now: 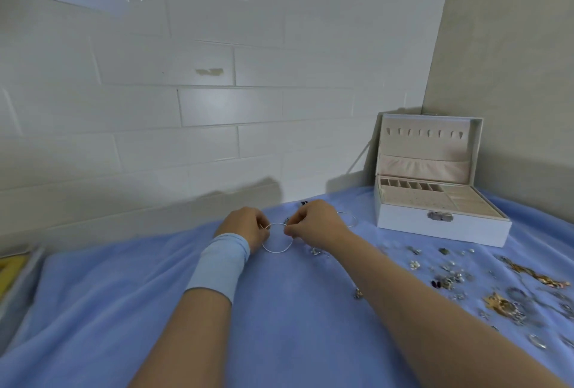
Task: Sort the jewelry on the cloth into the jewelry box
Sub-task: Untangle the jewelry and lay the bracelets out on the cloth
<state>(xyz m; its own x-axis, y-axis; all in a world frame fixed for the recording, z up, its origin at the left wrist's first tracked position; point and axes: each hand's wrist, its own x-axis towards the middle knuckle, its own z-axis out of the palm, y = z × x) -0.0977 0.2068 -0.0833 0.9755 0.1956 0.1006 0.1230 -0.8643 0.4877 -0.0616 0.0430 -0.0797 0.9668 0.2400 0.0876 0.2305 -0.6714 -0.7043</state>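
Observation:
A thin silver bangle (277, 250) hangs between my two hands above the blue cloth (279, 325). My left hand (247, 226) pinches its left side and my right hand (313, 224) pinches its right side. A second silver hoop (351, 219) lies just right of my right hand. The white jewelry box (441, 226) stands open at the far right, lid up, its beige compartments showing. Several small earrings, rings and gold chains (503, 303) are scattered on the cloth at the right.
A white tiled wall (202, 101) rises right behind the cloth. A tray with something yellow (12, 269) sits at the left edge. A blue wristband (220, 263) wraps my left wrist. Small pieces (316, 251) lie under my right wrist.

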